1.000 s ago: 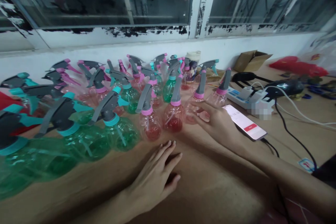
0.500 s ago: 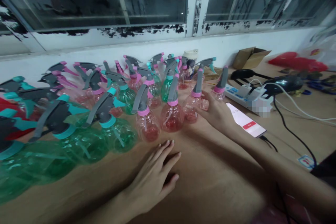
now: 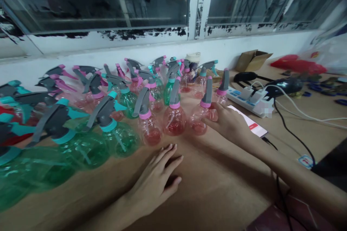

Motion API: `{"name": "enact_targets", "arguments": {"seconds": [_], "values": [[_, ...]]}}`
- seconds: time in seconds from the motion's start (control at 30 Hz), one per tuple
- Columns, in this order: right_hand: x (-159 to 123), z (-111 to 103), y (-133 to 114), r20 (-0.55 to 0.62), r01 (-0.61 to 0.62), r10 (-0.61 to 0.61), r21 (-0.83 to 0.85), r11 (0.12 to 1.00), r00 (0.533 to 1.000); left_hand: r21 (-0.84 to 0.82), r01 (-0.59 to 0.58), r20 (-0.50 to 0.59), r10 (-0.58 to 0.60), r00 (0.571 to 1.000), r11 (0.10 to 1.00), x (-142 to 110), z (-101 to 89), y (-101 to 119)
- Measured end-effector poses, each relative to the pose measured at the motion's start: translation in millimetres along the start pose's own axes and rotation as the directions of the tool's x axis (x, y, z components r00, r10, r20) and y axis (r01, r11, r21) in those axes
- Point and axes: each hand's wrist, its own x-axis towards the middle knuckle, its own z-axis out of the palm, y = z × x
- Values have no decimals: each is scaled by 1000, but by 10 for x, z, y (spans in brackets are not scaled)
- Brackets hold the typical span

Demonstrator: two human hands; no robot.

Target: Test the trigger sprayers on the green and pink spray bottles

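Note:
My right hand (image 3: pixel 229 121) is closed round the side of a clear pink spray bottle (image 3: pixel 198 128) with a pink collar and grey trigger head. The bottle tilts slightly and its base is at the table. Left of it stand another pink spray bottle (image 3: pixel 175 121) and a paler pink one (image 3: pixel 150 130). My left hand (image 3: pixel 158 177) lies on the brown table (image 3: pixel 211 187) with fingers stretched out, holding nothing, in front of the paler bottle. Green spray bottles (image 3: pixel 121 139) with turquoise collars fill the left side.
Behind are several more pink and green spray bottles, a patterned cup (image 3: pixel 193 66) and an open cardboard box (image 3: pixel 253 60). To the right lie a phone (image 3: pixel 257 127) on a cable, a white power strip (image 3: pixel 242 99) with plugs, and a red plastic bag (image 3: pixel 298 65). Windows (image 3: pixel 108 0) line the wall.
The gripped pink bottle has come slightly nearer and tilted with my right hand, showing the turquoise-collared bottle behind it. My left hand stays flat. The view has shifted a little.

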Motion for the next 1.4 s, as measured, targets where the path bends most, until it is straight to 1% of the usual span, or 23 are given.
{"name": "enact_targets", "arguments": {"seconds": [0.07, 0.17, 0.3, 0.37, 0.43, 0.53, 0.63, 0.73, 0.8, 0.9, 1.0, 1.03, 1.07, 1.1, 1.13, 1.17, 1.2, 1.23, 1.3, 1.37, 1.4], "values": [[-109, -29, -16, -14, 9, -10, -23, 1000, 1000, -54, 3, -29, -5, 1000, 999, 1, -3, -4], [-326, -67, -74, -61, 59, -60, -23, 998, 996, -193, 41, -89, -60, 994, 980, -1, -28, 5], [-626, -121, -248, -97, 124, -125, -10, 992, 987, -364, 90, -139, -150, 979, 927, -20, -147, 48], [-743, -139, -377, -87, 172, -169, 27, 985, 982, -413, 120, -168, -205, 964, 903, -38, -251, 73], [-831, -141, -530, -110, 250, -241, 76, 965, 964, -470, 149, -186, -263, 947, 870, -61, -378, 93], [-915, -105, -792, -144, 346, -328, 129, 929, 934, -565, 146, -181, -295, 938, 812, -113, -577, 122], [-950, -42, -1068, -118, 359, -340, 226, 906, 933, -598, 134, -192, -303, 934, 791, -201, -735, 162], [-957, 17, -1329, -118, 375, -356, 315, 872, 927, -589, 96, -253, -296, 921, 802, -334, -810, 193], [-959, 47, -1495, -105, 385, -372, 349, 854, 922, -591, 97, -288, -322, 902, 801, -439, -819, 187], [-969, 97, -1736, -85, 401, -402, 395, 827, 912, -626, 134, -328, -416, 848, 768, -597, -814, 130], [-961, 182, -1937, -125, 432, -425, 459, 776, 896, -646, 142, -376, -475, 795, 750, -744, -822, 45], [-946, 219, -1978, -142, 457, -450, 494, 740, 882, -643, 148, -382, -482, 789, 752, -788, -831, 18], [-923, 259, -2001, -155, 492, -494, 539, 684, 856, -639, 157, -382, -488, 785, 753, -828, -843, -8], [-893, 299, -2004, -164, 528, -550, 590, 611, 819, -634, 167, -382, -494, 781, 755, -862, -859, -30], [-857, 338, -1984, -166, 560, -621, 647, 517, 766, -626, 173, -388, -496, 776, 760, -889, -877, -50], [-819, 376, -1945, -174, 580, -690, 702, 414, 703, -614, 176, -402, -496, 770, 770, -909, -898, -68], [-782, 411, -1889, -166, 574, -732, 740, 351, 661, -602, 176, -414, -493, 765, 779, -920, -919, -84], [-749, 445, -1821, -152, 566, -745, 751, 340, 650, -589, 177, -428, -490, 759, 789, -923, -939, -99], [-704, 516, -1670, -81, 548, -755, 738, 393, 651, -567, 180, -443, -481, 756, 804, -909, -973, -128], [-688, 595, -1533, -12, 562, -782, 702, 437, 623, -560, 180, -432, -471, 769, 809, -879, -997, -155], [-689, 637, -1479, 15, 567, -787, 685, 458, 617, -560, 176, -424, -463, 779, 809, -863, -1007, -167]]}}
